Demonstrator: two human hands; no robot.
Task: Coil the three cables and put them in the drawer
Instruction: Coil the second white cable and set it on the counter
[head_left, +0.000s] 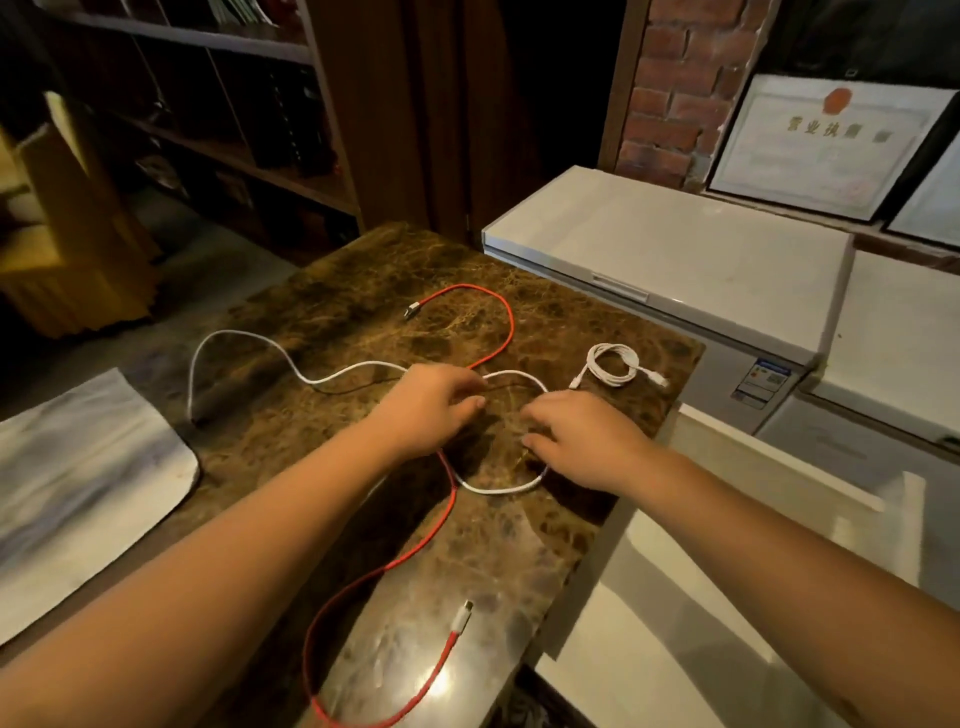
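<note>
Handling of the loose white cable (291, 364): light, thin and limp by the look of it; it should bend wherever it is pushed and spring out of a loop unless pinned, so each turn likely wants holding against the last.
Where to take hold: probably near one plug end, pinching the cord itself and winding loops into the other hand; the crossing with the red cable (506, 332) may drag that one along.
Handling of the red cable: it looks slightly thicker, perhaps braided, still soft; its long run invites tangling.
Looks: the white cord snakes from the counter's left edge to a ring between the hands; the red one arcs at the far side, passes under the left wrist, and ends in a red-and-white plug (461, 621) near the front.
Already coiled: a small white coil (615, 365) sits far right on the counter (571, 317), apart from the rest.
Left hand (431, 408): fingers curled down onto the crossing; whether they pinch a cord I cannot tell.
Right hand (582, 441): fingers loosely bent over the ring's right side; grip unclear.
Drawer: not seen.
</note>
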